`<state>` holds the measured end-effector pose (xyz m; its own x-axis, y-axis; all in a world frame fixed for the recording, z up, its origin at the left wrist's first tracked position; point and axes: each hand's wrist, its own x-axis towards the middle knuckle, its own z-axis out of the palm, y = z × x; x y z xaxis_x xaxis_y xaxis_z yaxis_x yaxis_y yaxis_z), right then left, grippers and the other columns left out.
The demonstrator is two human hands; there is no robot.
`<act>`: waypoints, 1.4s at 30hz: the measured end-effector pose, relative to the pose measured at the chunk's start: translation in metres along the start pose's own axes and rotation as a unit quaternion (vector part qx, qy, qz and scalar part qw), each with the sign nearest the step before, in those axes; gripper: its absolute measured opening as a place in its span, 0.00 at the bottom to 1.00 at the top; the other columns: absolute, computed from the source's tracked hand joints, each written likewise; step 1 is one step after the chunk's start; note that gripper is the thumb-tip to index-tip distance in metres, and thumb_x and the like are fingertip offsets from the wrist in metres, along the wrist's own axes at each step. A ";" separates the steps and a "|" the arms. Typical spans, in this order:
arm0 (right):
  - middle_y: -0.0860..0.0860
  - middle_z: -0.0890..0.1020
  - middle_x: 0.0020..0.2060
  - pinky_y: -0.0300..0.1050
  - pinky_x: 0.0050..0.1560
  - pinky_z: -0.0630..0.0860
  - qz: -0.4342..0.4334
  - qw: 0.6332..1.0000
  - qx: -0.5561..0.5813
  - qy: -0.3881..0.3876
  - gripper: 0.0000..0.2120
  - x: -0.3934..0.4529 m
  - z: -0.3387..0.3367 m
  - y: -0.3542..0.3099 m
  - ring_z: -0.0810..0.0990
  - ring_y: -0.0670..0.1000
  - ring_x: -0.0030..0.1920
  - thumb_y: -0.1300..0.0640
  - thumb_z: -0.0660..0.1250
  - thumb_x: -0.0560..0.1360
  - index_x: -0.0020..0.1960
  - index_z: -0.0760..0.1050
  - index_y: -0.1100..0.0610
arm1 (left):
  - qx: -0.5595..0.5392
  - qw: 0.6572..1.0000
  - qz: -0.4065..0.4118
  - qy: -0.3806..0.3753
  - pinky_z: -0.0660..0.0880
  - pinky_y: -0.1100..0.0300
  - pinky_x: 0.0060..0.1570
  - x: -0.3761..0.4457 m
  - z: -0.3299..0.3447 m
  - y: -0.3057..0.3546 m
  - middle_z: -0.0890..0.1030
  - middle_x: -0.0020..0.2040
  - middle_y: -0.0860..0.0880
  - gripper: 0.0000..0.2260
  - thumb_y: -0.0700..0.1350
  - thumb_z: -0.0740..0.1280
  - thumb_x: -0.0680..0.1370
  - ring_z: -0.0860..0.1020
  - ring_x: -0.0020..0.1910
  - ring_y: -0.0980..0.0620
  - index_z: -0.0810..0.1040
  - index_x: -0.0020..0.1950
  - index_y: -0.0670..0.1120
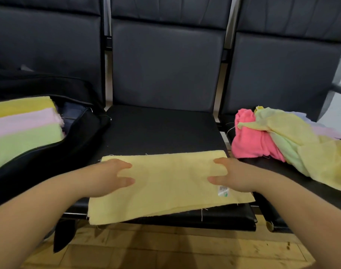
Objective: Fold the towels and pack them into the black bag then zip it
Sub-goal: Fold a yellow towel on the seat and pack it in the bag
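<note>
Both hands are down on the pale yellow towel (169,181), which lies folded across the front of the middle seat (161,129), its near edge hanging just past the seat's lip. The left hand (107,177) rests on the towel's left end, fingers straight and a little spread; the right hand (235,175) mirrors it on the right end, fingers likewise extended and slightly apart, right beside a small white label (223,191) sewn near that edge. No pinching here, as far as I can tell (flat palms, more of a smoothing press than a grip).

Over on the left seat, the black bag (64,148) sits unzipped with its flap thrown back, and inside it a neat stack of folded towels (24,131) shows yellow, pink and green layers. So packing is well under way.

On the right seat, though, a rumpled pile of towels (293,144) waits: a bright pink one, pale yellow, green, a hint of lilac behind, all unfolded.

My read: roughly midway. This yellow one looks like it needs another fold before it joins the stack, then the whole pile remains, and the zip comes last.
</note>
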<state>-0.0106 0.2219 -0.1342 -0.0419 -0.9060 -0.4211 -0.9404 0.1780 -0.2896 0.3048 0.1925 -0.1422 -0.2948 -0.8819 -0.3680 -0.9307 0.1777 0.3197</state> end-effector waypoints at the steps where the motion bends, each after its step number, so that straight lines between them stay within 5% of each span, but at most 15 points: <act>1: 0.53 0.51 0.78 0.47 0.72 0.59 0.002 1.000 -0.009 -0.016 0.41 0.007 0.006 -0.005 0.57 0.55 0.75 0.35 0.61 0.75 0.78 0.49 0.52 | 0.029 0.999 -0.011 -0.038 0.53 0.56 0.74 0.007 0.006 0.005 0.53 0.78 0.51 0.31 0.62 0.57 0.79 0.54 0.77 0.50 0.54 0.78 0.52; 4: 0.55 0.38 0.77 0.54 0.75 0.47 0.036 0.995 -0.070 -0.058 0.43 0.031 0.020 -0.010 0.41 0.56 0.77 0.31 0.53 0.75 0.78 0.39 0.52 | 0.099 0.990 -0.034 -0.100 0.43 0.52 0.75 0.027 0.019 0.015 0.36 0.78 0.47 0.37 0.67 0.51 0.78 0.39 0.77 0.47 0.38 0.78 0.50; 9: 0.54 0.36 0.77 0.56 0.75 0.43 0.040 0.993 -0.110 -0.007 0.43 0.074 0.018 0.003 0.38 0.55 0.77 0.30 0.51 0.75 0.78 0.35 0.50 | 0.083 0.996 -0.031 -0.023 0.38 0.51 0.75 0.067 0.029 0.013 0.32 0.77 0.47 0.39 0.69 0.49 0.77 0.34 0.76 0.48 0.34 0.77 0.50; 15: 0.53 0.41 0.78 0.57 0.76 0.42 0.035 0.994 -0.085 0.059 0.39 0.106 0.006 0.003 0.41 0.54 0.77 0.32 0.52 0.76 0.79 0.43 0.48 | 0.022 0.999 0.013 0.042 0.39 0.54 0.74 0.092 0.018 0.005 0.37 0.78 0.49 0.36 0.66 0.55 0.77 0.36 0.77 0.50 0.43 0.79 0.52; 18: 0.52 0.53 0.78 0.53 0.76 0.47 -0.047 0.987 -0.058 0.143 0.33 0.097 0.006 -0.030 0.50 0.52 0.77 0.37 0.55 0.78 0.77 0.54 0.51 | 0.017 0.996 0.059 0.060 0.50 0.56 0.74 0.086 -0.006 -0.008 0.55 0.77 0.53 0.29 0.60 0.65 0.75 0.50 0.77 0.52 0.61 0.74 0.56; 20: 0.46 0.66 0.72 0.44 0.72 0.58 -0.145 0.974 0.005 0.172 0.26 0.081 0.013 -0.061 0.62 0.47 0.72 0.40 0.60 0.77 0.72 0.65 0.49 | 0.019 0.993 0.096 0.064 0.65 0.65 0.63 0.075 -0.021 -0.023 0.73 0.61 0.61 0.13 0.56 0.71 0.73 0.69 0.62 0.63 0.75 0.56 0.61; 23: 0.42 0.76 0.58 0.38 0.62 0.68 -0.266 0.956 0.040 0.117 0.15 0.059 0.031 -0.100 0.72 0.41 0.58 0.46 0.64 0.77 0.62 0.75 0.48 | -0.027 0.994 0.103 0.019 0.74 0.67 0.43 0.059 -0.032 -0.041 0.81 0.39 0.56 0.06 0.50 0.76 0.69 0.76 0.38 0.63 0.80 0.38 0.57; 26: 0.42 0.77 0.53 0.36 0.57 0.70 -0.325 0.942 0.019 0.074 0.12 0.050 0.049 -0.128 0.73 0.41 0.53 0.48 0.65 0.77 0.60 0.78 0.47 | -0.047 0.993 0.104 -0.007 0.73 0.66 0.39 0.051 -0.028 -0.060 0.82 0.37 0.53 0.06 0.49 0.78 0.67 0.76 0.34 0.62 0.82 0.36 0.55; 31: 0.43 0.74 0.57 0.35 0.58 0.67 -0.328 0.942 -0.007 0.068 0.20 0.051 0.072 -0.155 0.71 0.43 0.58 0.43 0.67 0.75 0.65 0.74 0.47 | -0.123 0.982 0.139 0.029 0.69 0.71 0.44 0.041 0.001 -0.087 0.75 0.45 0.58 0.16 0.55 0.78 0.63 0.72 0.45 0.65 0.76 0.46 0.62; 38: 0.43 0.74 0.56 0.37 0.55 0.69 -0.289 0.953 -0.038 0.085 0.25 0.051 0.084 -0.167 0.72 0.44 0.56 0.37 0.67 0.72 0.65 0.72 0.47 | -0.048 0.970 0.168 0.168 0.67 0.69 0.47 0.035 0.020 -0.086 0.71 0.42 0.59 0.05 0.55 0.67 0.76 0.70 0.43 0.61 0.75 0.48 0.57; 42: 0.42 0.73 0.42 0.34 0.38 0.64 -0.276 0.956 -0.046 0.090 0.17 0.043 0.083 -0.173 0.71 0.44 0.42 0.35 0.65 0.71 0.49 0.72 0.47 | -0.046 0.974 0.173 0.138 0.65 0.67 0.44 0.031 0.011 -0.079 0.70 0.39 0.58 0.08 0.56 0.66 0.76 0.70 0.41 0.61 0.69 0.40 0.58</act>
<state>0.1782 0.1846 -0.1738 0.4197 -0.9050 -0.0692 -0.8611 -0.3729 -0.3456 0.3665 0.1560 -0.1881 -0.5063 -0.8621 0.0207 -0.7591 0.4569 0.4637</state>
